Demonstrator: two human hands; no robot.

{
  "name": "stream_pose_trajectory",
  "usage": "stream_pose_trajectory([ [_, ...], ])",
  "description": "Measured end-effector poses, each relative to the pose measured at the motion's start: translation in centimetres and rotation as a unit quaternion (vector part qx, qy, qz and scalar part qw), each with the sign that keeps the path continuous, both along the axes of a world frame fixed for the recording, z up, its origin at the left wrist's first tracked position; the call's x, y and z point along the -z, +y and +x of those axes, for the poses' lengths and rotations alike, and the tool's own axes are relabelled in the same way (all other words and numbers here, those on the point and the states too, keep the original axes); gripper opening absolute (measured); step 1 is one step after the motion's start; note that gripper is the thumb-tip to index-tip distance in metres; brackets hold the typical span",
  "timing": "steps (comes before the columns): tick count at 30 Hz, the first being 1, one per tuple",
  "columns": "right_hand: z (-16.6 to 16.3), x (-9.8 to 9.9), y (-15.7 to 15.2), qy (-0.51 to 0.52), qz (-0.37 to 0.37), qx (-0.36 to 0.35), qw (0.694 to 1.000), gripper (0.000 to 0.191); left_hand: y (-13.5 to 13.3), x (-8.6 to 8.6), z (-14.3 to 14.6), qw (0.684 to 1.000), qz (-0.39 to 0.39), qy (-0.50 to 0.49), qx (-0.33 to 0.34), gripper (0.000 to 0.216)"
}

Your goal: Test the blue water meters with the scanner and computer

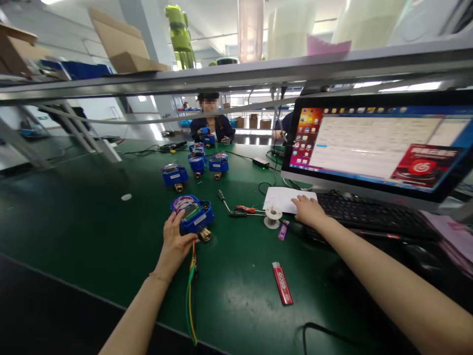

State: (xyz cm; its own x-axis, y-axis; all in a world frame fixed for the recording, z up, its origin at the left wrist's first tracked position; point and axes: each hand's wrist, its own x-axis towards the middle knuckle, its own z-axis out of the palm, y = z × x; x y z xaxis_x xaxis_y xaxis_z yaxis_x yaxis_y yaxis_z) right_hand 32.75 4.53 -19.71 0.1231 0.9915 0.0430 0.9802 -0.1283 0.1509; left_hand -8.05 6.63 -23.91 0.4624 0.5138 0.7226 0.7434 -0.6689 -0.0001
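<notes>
My left hand (176, 241) is closed around the near left side of a blue meter (201, 220) with a small display, bundled wires on top and a brass fitting (205, 234). Its thumb lies by the fitting, where yellow, green and red wires (191, 286) hang down toward the table's front edge. My right hand (309, 211) lies with its fingers stretched over a white sheet of paper (275, 197), just left of the black keyboard (369, 217). Nothing is seen gripped in it.
Several more blue meters (219, 163) stand farther back on the green table (148, 236). Screwdrivers (246, 209), a solder spool (272, 218), a purple packet (283, 230) and a red lighter (283, 283) lie between my arms. A monitor (373, 148) stands right, beneath a shelf (236, 74). A person (212, 125) sits opposite.
</notes>
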Motion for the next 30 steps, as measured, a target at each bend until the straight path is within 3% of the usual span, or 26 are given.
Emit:
stream_pose_trajectory([
  [4, 0.1, 1.7, 4.4, 0.002, -0.07, 0.023, 0.997, 0.055, -4.1, 0.1, 0.5, 1.0, -0.002, -0.026, 0.01, 0.006],
  [7, 0.0, 2.5, 5.3, 0.001, -0.089, 0.018, 0.996, 0.047, -6.7, 0.9, 0.8, 0.995, -0.057, -0.021, 0.074, 0.008],
  [11, 0.0, 2.3, 5.2, -0.002, -0.085, -0.001, 0.996, 0.031, -8.0, 1.3, 0.9, 0.989, -0.121, -0.017, 0.077, 0.008],
  [14, 0.3, 0.6, 4.8, -0.006, -0.047, -0.01, 0.999, 0.027, -8.5, 0.3, 1.1, 0.985, -0.148, -0.001, 0.084, 0.007],
  [17, 0.0, -2.7, 3.5, -0.021, 0.044, -0.003, 0.999, 0.041, -8.8, -1.3, 1.8, 0.987, -0.13, -0.009, 0.091, 0.008],
  [20, -2.4, -5.7, 0.0, -0.041, 0.165, -0.015, 0.985, 0.049, -8.1, -2.2, 3.3, 0.991, -0.089, -0.054, 0.081, 0.014],
  [22, -5.0, -6.0, -3.5, -0.056, 0.226, -0.062, 0.971, 0.047, -6.8, -1.6, 4.7, 0.991, -0.107, -0.048, 0.065, 0.012],
  [24, -7.8, -4.5, -7.5, -0.081, 0.277, -0.173, 0.942, 0.046, -5.4, -0.4, 5.9, 0.986, -0.158, -0.002, 0.044, 0.013],
  [27, -10.8, 0.1, -12.7, -0.087, 0.302, -0.235, 0.92, 0.047, -3.9, 1.7, 7.1, 0.969, -0.238, 0.051, 0.029, 0.018],
  [30, -11.9, 4.9, -15.8, -0.084, 0.277, -0.299, 0.909, 0.048, -3.6, 2.6, 6.9, 0.952, -0.297, 0.06, 0.036, 0.028],
])
